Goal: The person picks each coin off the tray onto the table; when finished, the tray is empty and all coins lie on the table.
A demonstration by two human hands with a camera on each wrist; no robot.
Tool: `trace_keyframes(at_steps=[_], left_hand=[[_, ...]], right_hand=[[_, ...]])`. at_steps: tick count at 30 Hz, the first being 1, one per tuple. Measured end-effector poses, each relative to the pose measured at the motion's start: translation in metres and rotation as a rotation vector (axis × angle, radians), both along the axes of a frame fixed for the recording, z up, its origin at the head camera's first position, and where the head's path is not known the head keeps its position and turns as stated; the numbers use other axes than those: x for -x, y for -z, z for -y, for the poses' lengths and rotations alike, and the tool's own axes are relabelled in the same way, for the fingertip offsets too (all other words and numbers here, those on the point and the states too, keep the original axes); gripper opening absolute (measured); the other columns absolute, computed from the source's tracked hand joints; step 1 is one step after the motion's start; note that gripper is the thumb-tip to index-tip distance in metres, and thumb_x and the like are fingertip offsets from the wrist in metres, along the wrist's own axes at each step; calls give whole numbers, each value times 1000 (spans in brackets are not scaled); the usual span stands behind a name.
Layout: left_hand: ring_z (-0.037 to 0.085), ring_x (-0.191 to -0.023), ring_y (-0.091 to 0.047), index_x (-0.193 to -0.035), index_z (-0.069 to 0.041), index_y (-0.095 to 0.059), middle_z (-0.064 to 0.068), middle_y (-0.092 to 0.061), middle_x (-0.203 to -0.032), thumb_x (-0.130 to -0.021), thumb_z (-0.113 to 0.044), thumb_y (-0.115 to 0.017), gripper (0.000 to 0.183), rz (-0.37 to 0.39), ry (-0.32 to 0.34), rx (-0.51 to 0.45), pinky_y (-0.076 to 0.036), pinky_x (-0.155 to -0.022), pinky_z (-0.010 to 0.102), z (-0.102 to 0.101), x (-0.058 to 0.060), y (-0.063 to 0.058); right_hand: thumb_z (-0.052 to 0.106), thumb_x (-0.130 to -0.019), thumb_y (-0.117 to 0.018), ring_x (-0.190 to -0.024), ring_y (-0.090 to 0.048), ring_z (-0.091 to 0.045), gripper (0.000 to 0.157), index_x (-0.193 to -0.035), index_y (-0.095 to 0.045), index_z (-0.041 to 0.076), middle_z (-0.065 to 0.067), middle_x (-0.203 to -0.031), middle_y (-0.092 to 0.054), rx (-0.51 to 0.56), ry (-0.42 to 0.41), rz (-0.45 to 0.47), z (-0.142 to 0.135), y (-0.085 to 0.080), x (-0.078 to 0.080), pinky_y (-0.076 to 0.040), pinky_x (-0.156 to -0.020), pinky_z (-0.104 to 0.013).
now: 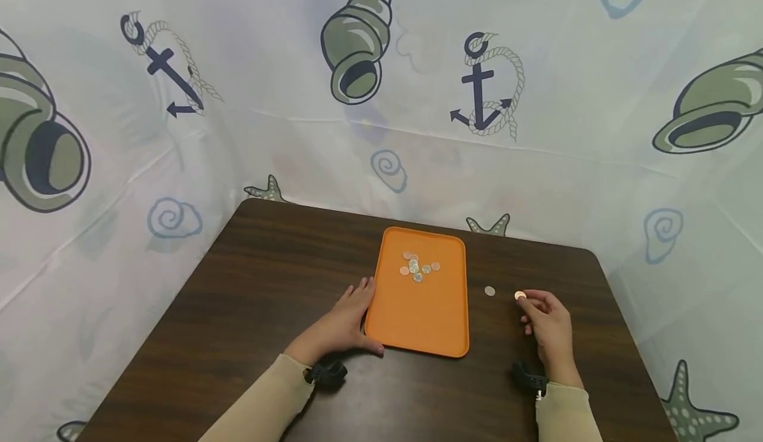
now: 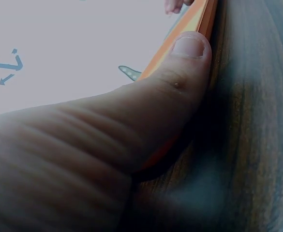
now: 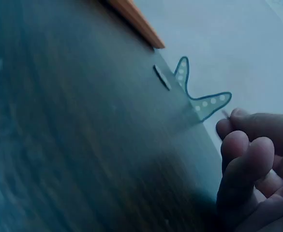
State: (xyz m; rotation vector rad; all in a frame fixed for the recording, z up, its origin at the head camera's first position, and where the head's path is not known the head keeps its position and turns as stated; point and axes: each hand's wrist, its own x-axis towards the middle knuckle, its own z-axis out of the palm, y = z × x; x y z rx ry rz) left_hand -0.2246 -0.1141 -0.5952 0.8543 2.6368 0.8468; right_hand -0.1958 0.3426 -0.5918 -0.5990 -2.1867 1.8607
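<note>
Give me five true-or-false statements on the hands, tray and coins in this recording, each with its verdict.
1. The left hand touches the orange tray. True.
2. The right hand pinches a small coin. True.
3. The tray lies to the right of both hands. False: it lies between them.
4. A lone coin lies on the table between tray and right hand. True.
5. Nothing lies in the tray. False: several coins lie in its far half.

Left hand (image 1: 346, 323) spread, right hand (image 1: 551, 328) curled
</note>
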Motion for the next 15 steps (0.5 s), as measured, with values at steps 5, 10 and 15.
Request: trace_keyframes(at_steps=[5,10,15], left_hand=[[32,-173,-4,-175,-2,-7,17,-5,-184,-74,-67,-94,149,13,-2,-6,-5,-141,56,1,-2,-5],[29,-173,-3,-175,-4,-5,14,-4,-185,-75,-67,-94,148,19,1,-5,-4,-141,55,1,-1,-7],[28,-173,-3,-175,-4,-6,14,-4,-184,-74,-67,-94,149,27,-4,-7,-4,-141,55,0,0,-3]], right_hand=[[30,-99,-84,-66,-64,-9,39,-125,-70,5,7,-92,-78,-143,-48,21,6,6,2,-52,-53,-24],[38,-98,-84,-70,-67,-9,38,-123,-76,10,5,-94,-79,-233,-30,57,10,4,4,-50,-50,-27],[39,-98,-84,-70,-67,-9,40,-125,-77,10,7,-92,-78,-246,-42,107,7,4,5,-49,-46,-29]])
